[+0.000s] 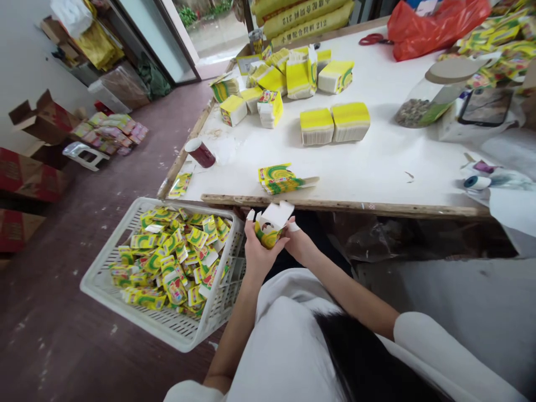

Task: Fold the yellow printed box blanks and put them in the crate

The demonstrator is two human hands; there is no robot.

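A small yellow and green carton (269,237), its white inner flaps standing up, is held between my two hands above my lap, just in front of the table edge. My left hand (257,254) is closed round its left side and underside. The fingers of my right hand (298,241) pinch its right side; white wrapping covers a fingertip on each hand. Right beyond them on the table lies a small fanned pile of flat cartons (281,180). To the left, a white plastic basket (140,324) holds many yellow and green cartons (173,279).
On the white table (355,173) stand stacks of flat cartons (335,124), a dark red cup (201,153), a plastic jar (435,92) and a phone (486,106). Red scissors (374,39) lie beside a red bag (431,28). A white stool (86,156) and cardboard boxes (46,120) are at left.
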